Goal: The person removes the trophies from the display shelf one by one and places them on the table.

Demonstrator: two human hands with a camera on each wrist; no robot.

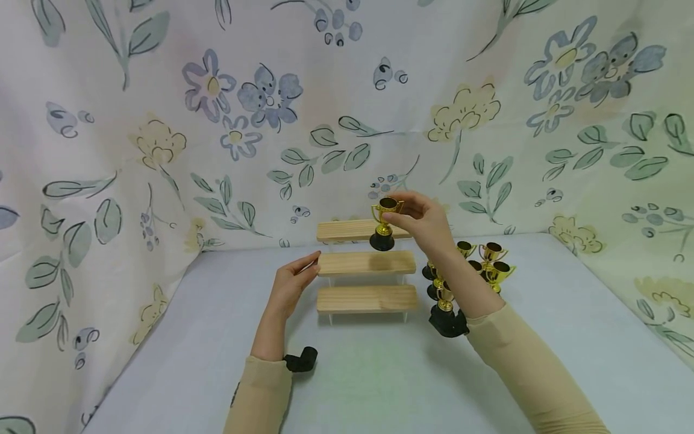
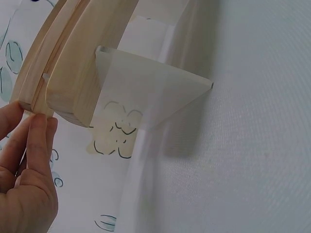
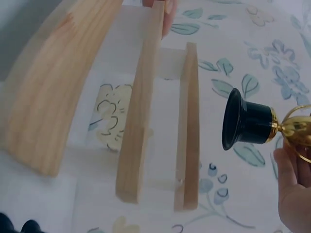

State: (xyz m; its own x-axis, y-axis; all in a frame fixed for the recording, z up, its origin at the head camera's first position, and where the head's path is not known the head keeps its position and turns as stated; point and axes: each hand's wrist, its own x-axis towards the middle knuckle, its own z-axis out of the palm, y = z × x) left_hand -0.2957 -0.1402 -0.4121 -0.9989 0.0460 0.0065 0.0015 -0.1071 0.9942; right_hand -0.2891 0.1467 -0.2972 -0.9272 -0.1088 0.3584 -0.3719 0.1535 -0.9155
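Note:
My right hand (image 1: 428,226) pinches a small gold trophy cup (image 1: 383,230) by its side, held upright in the air in front of the top shelf. The cup has two handles and a black base (image 3: 252,116). My left hand (image 1: 290,286) grips the left end of the middle wooden plank (image 1: 365,263) of a three-tier display stand, with fingers (image 2: 38,141) against the plank's end in the left wrist view. The stand's lower plank (image 1: 365,298) and top plank (image 1: 341,231) carry nothing that shows. Clear supports (image 2: 150,87) join the planks.
Several more gold trophy cups (image 1: 493,253) stand grouped right of the stand, partly hidden behind my right forearm. Black wrist-worn cameras (image 1: 302,360) sit at both wrists. A white cloth (image 1: 244,265) covers the table, and a floral curtain (image 1: 347,120) hangs close behind the stand.

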